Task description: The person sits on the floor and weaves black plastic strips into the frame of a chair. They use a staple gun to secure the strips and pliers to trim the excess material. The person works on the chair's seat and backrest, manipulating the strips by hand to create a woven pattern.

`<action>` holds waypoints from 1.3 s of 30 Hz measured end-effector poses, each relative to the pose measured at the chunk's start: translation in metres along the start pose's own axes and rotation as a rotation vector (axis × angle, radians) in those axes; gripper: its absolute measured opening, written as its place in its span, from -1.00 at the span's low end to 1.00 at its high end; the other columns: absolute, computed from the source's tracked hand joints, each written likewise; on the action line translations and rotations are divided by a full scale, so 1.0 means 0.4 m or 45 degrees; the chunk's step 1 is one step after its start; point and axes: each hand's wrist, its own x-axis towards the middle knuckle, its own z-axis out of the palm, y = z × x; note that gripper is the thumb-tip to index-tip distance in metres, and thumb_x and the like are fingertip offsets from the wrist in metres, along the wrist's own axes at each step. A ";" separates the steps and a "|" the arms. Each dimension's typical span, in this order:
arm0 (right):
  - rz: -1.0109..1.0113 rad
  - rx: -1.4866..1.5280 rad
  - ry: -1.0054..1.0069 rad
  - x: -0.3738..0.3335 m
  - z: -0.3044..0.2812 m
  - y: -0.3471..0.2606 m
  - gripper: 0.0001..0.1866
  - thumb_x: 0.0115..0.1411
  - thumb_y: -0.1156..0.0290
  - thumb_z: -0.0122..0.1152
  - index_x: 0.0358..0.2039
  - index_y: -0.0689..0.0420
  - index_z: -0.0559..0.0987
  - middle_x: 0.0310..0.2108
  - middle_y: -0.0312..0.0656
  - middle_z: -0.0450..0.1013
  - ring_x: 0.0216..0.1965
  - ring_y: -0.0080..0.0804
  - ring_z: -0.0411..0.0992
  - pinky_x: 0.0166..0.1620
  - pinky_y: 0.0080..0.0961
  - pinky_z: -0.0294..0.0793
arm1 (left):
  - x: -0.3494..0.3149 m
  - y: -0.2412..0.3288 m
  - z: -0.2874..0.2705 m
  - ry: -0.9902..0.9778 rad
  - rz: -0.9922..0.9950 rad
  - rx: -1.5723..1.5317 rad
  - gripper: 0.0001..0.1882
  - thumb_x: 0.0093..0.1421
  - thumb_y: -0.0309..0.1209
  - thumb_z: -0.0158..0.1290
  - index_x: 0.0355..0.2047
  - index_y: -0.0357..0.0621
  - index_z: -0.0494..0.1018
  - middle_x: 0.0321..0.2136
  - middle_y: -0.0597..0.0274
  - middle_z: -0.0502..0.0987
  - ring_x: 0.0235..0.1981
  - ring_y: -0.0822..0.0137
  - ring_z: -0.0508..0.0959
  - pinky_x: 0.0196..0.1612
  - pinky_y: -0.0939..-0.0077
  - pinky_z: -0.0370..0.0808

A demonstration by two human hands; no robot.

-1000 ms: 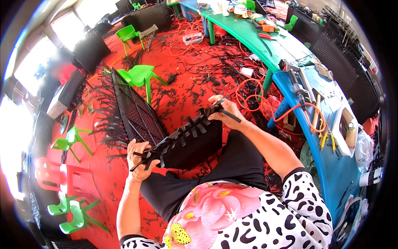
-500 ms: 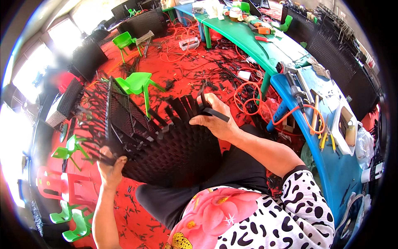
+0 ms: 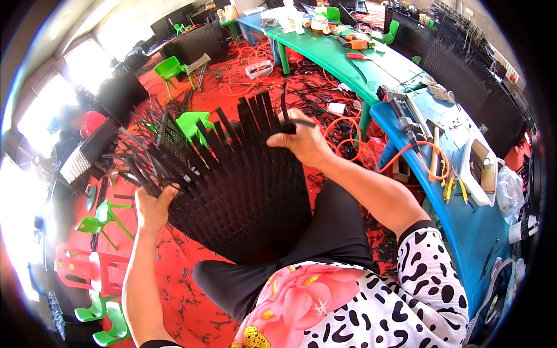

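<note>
Fingers of the person's right hand are closed around the far right corner of a black panel woven from flat strips, the thumb lying on its near face; one loose strip sticks out past the knuckles. The left hand pinches the left end of the panel's rim between thumb and fingers, though most of those fingertips are hidden among loose strip ends.

In the head view, the panel is left of a long blue plastic table, tilted above the person's black-trousered thighs. Its rim slants from the left hand up toward the right, the right end nearer the table. The unwoven ends point away from the person, splaying leftward on the side farthest from the table. The long axis is uncertain: the lens bends the outline, and the lowest part sinks into dark shadow. Whether it joins other walls cannot be told.

Left of the table and beyond the panel, strips partly cover a green plastic chair and a black mesh-sided frame.
</note>
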 end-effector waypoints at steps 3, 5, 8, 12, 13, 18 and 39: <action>-0.023 -0.145 -0.086 0.054 -0.025 -0.015 -0.25 -0.17 -0.05 0.44 -0.17 0.31 0.40 -0.33 0.12 0.46 -0.19 -0.02 0.46 -0.15 -0.26 0.40 | 0.026 0.024 -0.014 -0.004 -0.018 0.077 -0.57 0.05 -0.07 0.18 -0.57 -0.23 0.38 -0.68 0.44 0.34 -0.58 0.55 0.28 -0.50 0.57 0.27; -0.054 -0.072 -0.061 0.052 -0.015 -0.016 -0.37 -0.12 -0.03 0.41 -0.32 0.29 0.41 -0.46 -0.03 0.40 -0.35 -0.21 0.41 -0.24 -0.33 0.38 | 0.035 0.019 -0.022 0.032 0.003 0.081 -0.53 0.02 -0.04 0.19 -0.61 -0.20 0.33 -0.69 0.45 0.29 -0.59 0.56 0.25 -0.52 0.57 0.24; -0.018 -0.107 -0.135 0.056 -0.014 -0.024 -0.33 -0.10 -0.08 0.37 -0.30 0.30 0.39 -0.44 -0.01 0.40 -0.34 -0.15 0.40 -0.23 -0.31 0.37 | 0.029 0.035 -0.016 0.094 0.025 0.111 -0.51 -0.01 -0.03 0.21 -0.65 -0.18 0.29 -0.70 0.47 0.25 -0.59 0.57 0.22 -0.54 0.56 0.22; -0.046 0.000 -0.144 0.068 -0.021 0.004 -0.25 -0.08 0.01 0.39 -0.01 0.23 0.33 -0.31 0.03 0.46 -0.24 -0.12 0.46 -0.13 -0.29 0.40 | 0.044 0.046 0.004 0.161 0.060 0.091 -0.52 -0.04 -0.05 0.22 -0.66 -0.16 0.27 -0.70 0.48 0.22 -0.60 0.57 0.20 -0.55 0.56 0.18; -0.027 0.076 -0.147 0.059 -0.025 0.009 -0.28 -0.07 0.06 0.40 0.00 0.20 0.34 -0.31 -0.01 0.45 -0.26 -0.19 0.45 -0.14 -0.32 0.40 | 0.039 0.044 0.011 0.181 0.057 0.071 -0.52 -0.05 -0.05 0.23 -0.66 -0.16 0.26 -0.70 0.49 0.20 -0.61 0.57 0.19 -0.56 0.56 0.16; -0.013 0.572 -0.257 0.051 -0.054 0.047 -0.35 -0.04 0.30 0.39 0.06 0.11 0.33 -0.29 -0.18 0.43 -0.28 -0.52 0.40 -0.17 -0.47 0.40 | 0.035 0.004 0.008 0.202 0.016 0.028 -0.52 -0.09 -0.07 0.24 -0.66 -0.15 0.24 -0.70 0.48 0.16 -0.62 0.56 0.16 -0.57 0.54 0.13; -0.331 0.086 -0.135 0.138 -0.072 -0.051 -0.62 0.09 0.39 0.29 -0.62 0.15 0.23 -0.67 -0.43 0.13 -0.56 -0.74 0.10 -0.51 -0.60 0.20 | 0.023 -0.039 -0.004 0.260 0.117 -0.115 -0.53 -0.09 -0.16 0.31 -0.63 -0.13 0.22 -0.66 0.51 0.17 -0.58 0.57 0.15 -0.54 0.63 0.14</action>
